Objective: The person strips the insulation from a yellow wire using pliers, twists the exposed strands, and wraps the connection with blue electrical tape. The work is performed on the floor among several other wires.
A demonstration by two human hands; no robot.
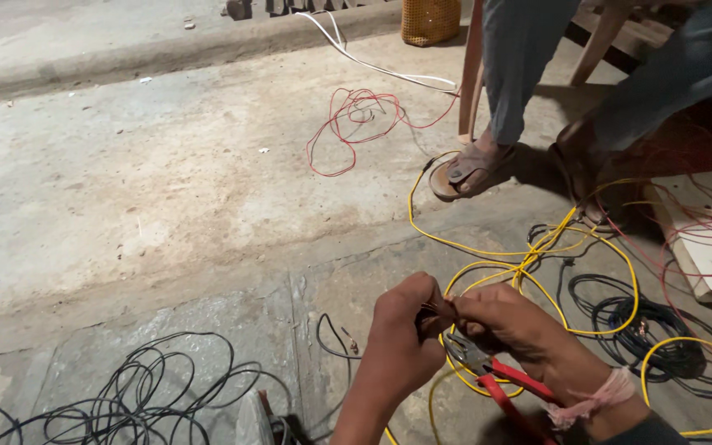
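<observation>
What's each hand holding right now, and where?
Right hand grips red-handled pliers near the head; both it and the left hand pinch a wire end between fingertips.

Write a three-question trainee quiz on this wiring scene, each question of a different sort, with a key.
1. True or false: the red-handled pliers lie on the floor, away from both hands.
2. Which wire runs up to the hands? A) yellow wire B) red wire C) white wire
3. Fill in: the tangle at the lower left of the concrete floor is ____ wire.

Key
1. False: they are in the right hand, handles pointing towards the wrist.
2. A; the left hand and right hand pinch a wire end between them, too small to make out.
3. Black.
</observation>
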